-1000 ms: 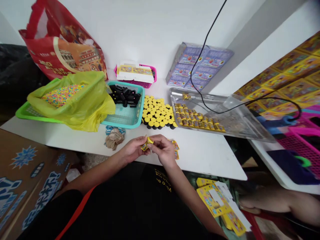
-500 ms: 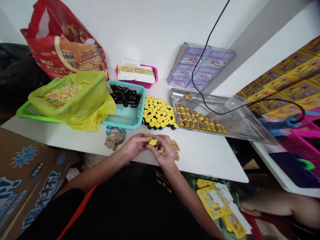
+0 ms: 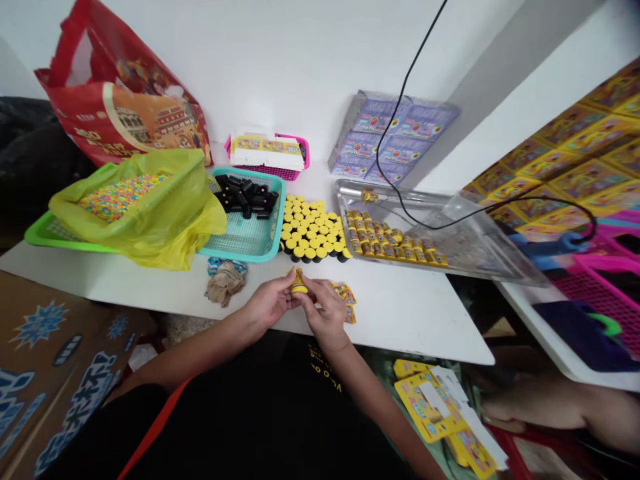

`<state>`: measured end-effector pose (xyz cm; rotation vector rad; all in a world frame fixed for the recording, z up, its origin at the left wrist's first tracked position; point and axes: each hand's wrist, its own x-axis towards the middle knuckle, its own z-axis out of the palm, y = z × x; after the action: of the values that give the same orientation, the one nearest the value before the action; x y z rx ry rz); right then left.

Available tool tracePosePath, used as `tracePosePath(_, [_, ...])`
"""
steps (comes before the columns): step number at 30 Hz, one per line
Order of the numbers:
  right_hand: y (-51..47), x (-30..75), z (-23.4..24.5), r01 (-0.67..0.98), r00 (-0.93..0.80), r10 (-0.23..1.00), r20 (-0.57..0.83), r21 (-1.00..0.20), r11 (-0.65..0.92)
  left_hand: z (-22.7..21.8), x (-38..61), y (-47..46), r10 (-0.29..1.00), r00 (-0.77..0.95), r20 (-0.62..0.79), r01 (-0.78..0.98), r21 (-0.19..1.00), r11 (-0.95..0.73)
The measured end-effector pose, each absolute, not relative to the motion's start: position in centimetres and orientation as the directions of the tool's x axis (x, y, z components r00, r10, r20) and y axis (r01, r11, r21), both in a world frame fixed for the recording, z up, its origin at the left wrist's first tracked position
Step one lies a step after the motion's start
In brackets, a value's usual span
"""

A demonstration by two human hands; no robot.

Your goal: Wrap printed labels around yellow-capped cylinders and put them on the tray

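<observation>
A white-walled room holds a white desk point(image 3: 400, 313), with a cardboard carton point(image 3: 45, 373) at near left and a pink plastic crate point(image 3: 600, 287) at right. Beyond the desk's far edge stand a red printed bag point(image 3: 115, 100) and stacked purple-printed packs point(image 3: 393, 137). On the desk, at left, a green tray point(image 3: 37, 239) carries a yellow plastic bag point(image 3: 165, 227) of multicoloured beads point(image 3: 120, 197). Next to it, a teal basket point(image 3: 240, 255) holds black capped tubes point(image 3: 245, 195). Further right, yellow-topped black tubes point(image 3: 313, 230) stand packed upright, just beside a metal tray point(image 3: 350, 200) lined with small yellow packets point(image 3: 395, 243). A crumpled cloth point(image 3: 225, 283) lies near the teal basket.

The step in hand is close fingerwork at the desk's near edge. The left hand point(image 3: 270, 301) and right hand point(image 3: 327, 313) meet around a small yellow piece point(image 3: 299, 283), both grips closed on it and holding it just above the desk. Its exact form is partly hidden by the fingers. Small yellow printed cards point(image 3: 345, 300) lie just beside the right hand. Handling a piece this small calls for steady fingertip control from both hands.
</observation>
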<state>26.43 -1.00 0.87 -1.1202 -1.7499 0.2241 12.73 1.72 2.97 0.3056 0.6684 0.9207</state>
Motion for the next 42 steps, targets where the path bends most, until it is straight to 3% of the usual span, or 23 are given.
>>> tracePosePath(10, [-0.48, 26.86, -0.1, 0.677, -0.204, 0.649, 0.733, -0.374, 0.634, 2.3, 12.7, 1.93, 0.803, 0.425, -0.418, -0.607, 0.528, 0.595])
tracePosePath(17, [-0.7, 26.69, 0.15, 0.63, -0.042, 0.738, 0.674, -0.555, 0.543, 2.36, 12.32, 2.17, 0.797, 0.417, -0.437, -0.593, 0.534, 0.603])
tracePosePath(23, [-0.47, 26.6, 0.16, 0.658, -0.11, 0.711, 0.695, -0.485, 0.576, 2.47, 12.11, 2.34, 0.808, 0.41, -0.423, -0.574, 0.568, 0.589])
tracePosePath(30, [-0.7, 26.12, 0.21, 0.585, -0.019, 0.711, 0.703, -0.569, 0.579, 2.46, 12.45, 2.0, 0.792, 0.445, -0.419, -0.586, 0.533, 0.611])
tracePosePath(37, [-0.76, 26.81, -0.23, 0.663, -0.181, 0.558, 0.81, -0.318, 0.678, 2.43, 11.95, 1.75, 0.775, 0.433, -0.461, -0.551, 0.545, 0.632])
tracePosePath(42, [-0.99, 26.42, 0.15, 0.66, -0.068, 0.667, 0.742, -0.468, 0.587, 2.91, 12.21, 1.53, 0.825, 0.433, -0.364, -0.571, 0.597, 0.563])
